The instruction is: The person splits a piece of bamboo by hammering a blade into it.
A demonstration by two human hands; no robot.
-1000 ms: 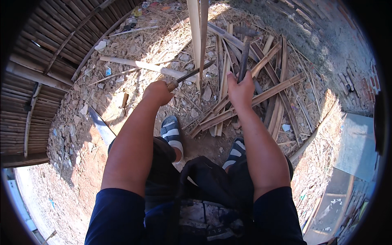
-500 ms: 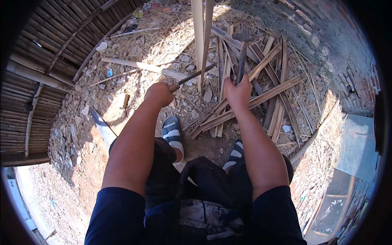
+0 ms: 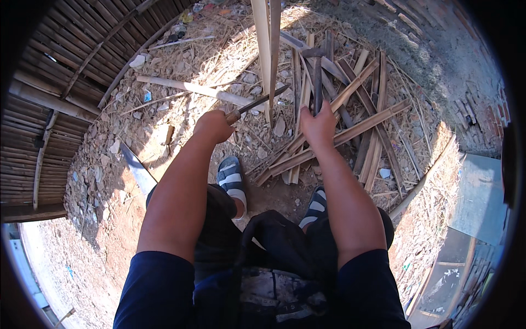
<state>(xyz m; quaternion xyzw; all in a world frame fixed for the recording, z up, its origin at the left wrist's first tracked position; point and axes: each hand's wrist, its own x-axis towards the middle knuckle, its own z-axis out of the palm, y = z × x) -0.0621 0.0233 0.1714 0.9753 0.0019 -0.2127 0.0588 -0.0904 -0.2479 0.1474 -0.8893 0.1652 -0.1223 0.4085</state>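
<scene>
Knife (image 3: 256, 103) and hammer (image 3: 317, 82) both out, split bamboo (image 3: 262, 55) upright between them
Left hand (image 3: 215, 126) has its grip wrapped around the knife's wooden handle, blade crossing the bamboo near its lower end, can't tell if it's wedged in. Right hand (image 3: 319, 126) has its grip round the hammer handle, head off to the bamboo's right, above a messy pile of bamboo strips (image 3: 350, 132).

A slatted wall (image 3: 63, 77) stands left, a brick wall (image 3: 457, 82) right.
</scene>
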